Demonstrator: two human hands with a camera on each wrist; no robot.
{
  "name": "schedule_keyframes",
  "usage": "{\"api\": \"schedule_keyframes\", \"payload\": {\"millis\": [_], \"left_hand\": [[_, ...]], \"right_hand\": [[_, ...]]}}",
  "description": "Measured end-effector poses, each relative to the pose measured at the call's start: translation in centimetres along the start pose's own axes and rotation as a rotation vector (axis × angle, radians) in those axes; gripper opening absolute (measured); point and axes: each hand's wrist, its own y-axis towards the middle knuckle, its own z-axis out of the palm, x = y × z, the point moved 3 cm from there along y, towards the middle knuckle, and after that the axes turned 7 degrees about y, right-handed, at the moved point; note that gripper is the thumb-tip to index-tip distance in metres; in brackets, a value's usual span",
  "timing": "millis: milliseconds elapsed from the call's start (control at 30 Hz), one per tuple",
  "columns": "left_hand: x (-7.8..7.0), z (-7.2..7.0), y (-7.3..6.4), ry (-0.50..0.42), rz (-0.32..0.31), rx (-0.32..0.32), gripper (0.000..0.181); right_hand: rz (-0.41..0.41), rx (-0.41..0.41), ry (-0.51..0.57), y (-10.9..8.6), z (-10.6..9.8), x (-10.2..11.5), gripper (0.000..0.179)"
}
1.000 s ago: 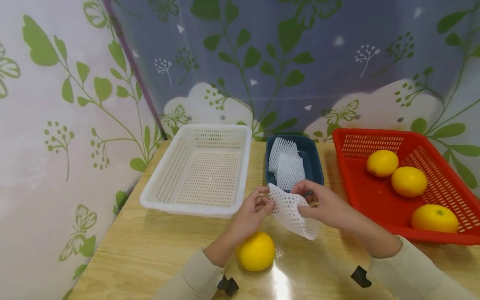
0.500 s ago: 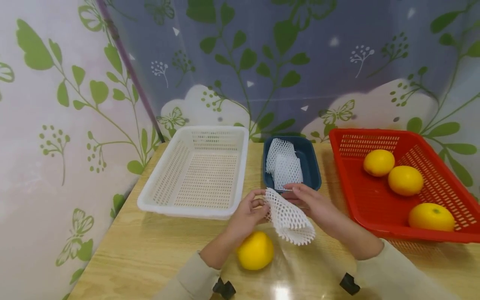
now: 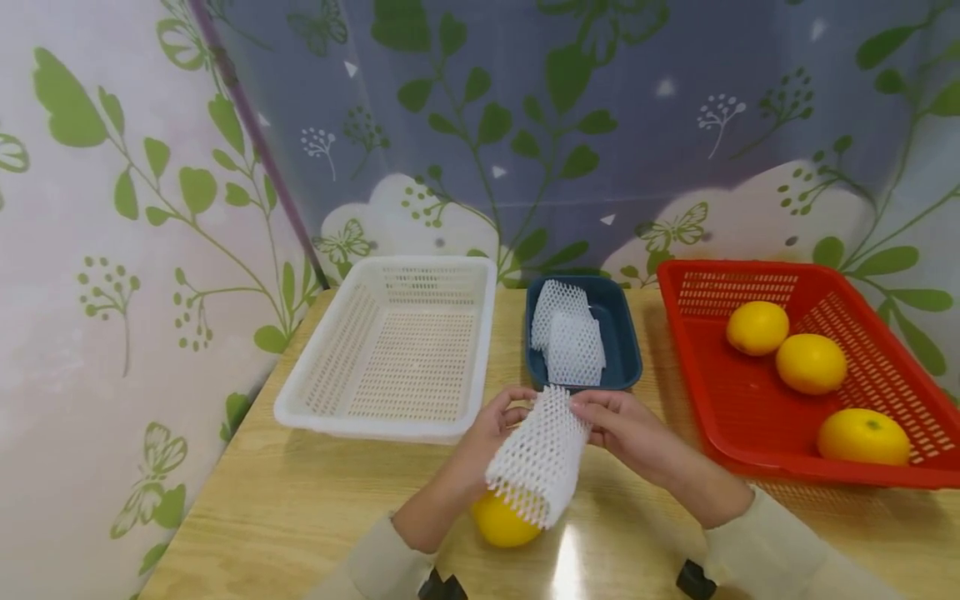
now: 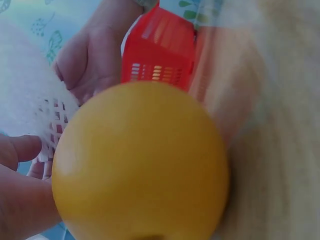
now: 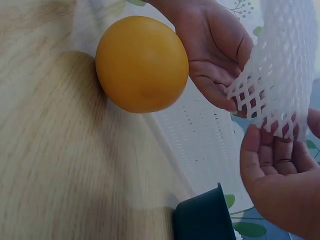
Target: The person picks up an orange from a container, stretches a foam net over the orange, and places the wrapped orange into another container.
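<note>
A white foam fruit net (image 3: 542,457) hangs between both hands, its wider end toward the person. My left hand (image 3: 487,429) grips the net's left side near the far end, thumb against the mesh in the left wrist view. With thumb and fingers, my right hand (image 3: 630,433) pinches the same end from the right. On the table beneath lies a round yellow citrus fruit (image 3: 504,523), partly covered by the net in the head view. The right wrist view shows the fruit (image 5: 142,65) whole, apart from the net (image 5: 280,75).
A white basket (image 3: 288,408) stands at the left. Behind the hands is a dark blue tray (image 3: 624,333) with more foam nets (image 3: 576,350) in it. The red basket (image 3: 697,392) on the right holds three yellow fruits (image 3: 812,363).
The net has swung from pointing toward the lower right to pointing down over the fruit. My right hand let its fingers loosen, then took the net's far end. The fruit stays put.
</note>
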Motion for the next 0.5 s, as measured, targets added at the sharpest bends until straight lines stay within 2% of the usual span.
{"api": "schedule_keyframes", "payload": {"millis": [67,167,233,300,400,500], "left_hand": [[0.0,0.1,-0.4,-0.001,0.023,0.001,0.038],[0.1,0.1,-1.0,0.087,0.046,-0.042,0.036],[0.1,0.1,-1.4,0.113,0.038,-0.061,0.038],[0.2,0.0,-1.8,0.121,0.001,-0.075,0.036],[0.2,-0.3,-2.6,0.079,-0.062,-0.065,0.032],[0.2,-1.0,-3.5,0.096,-0.112,-0.066,0.025]], "right_hand": [[-0.014,0.003,0.047,-0.1,0.1,-0.1,0.016],[-0.011,-0.017,0.099,-0.2,0.5,-0.4,0.013],[0.017,-0.038,0.108,-0.3,0.8,-0.7,0.010],[0.051,-0.048,0.099,-0.4,1.1,-1.0,0.009],[0.093,-0.040,0.073,-0.6,1.6,-1.7,0.009],[0.115,-0.037,0.055,-0.7,2.0,-2.4,0.009]]}}
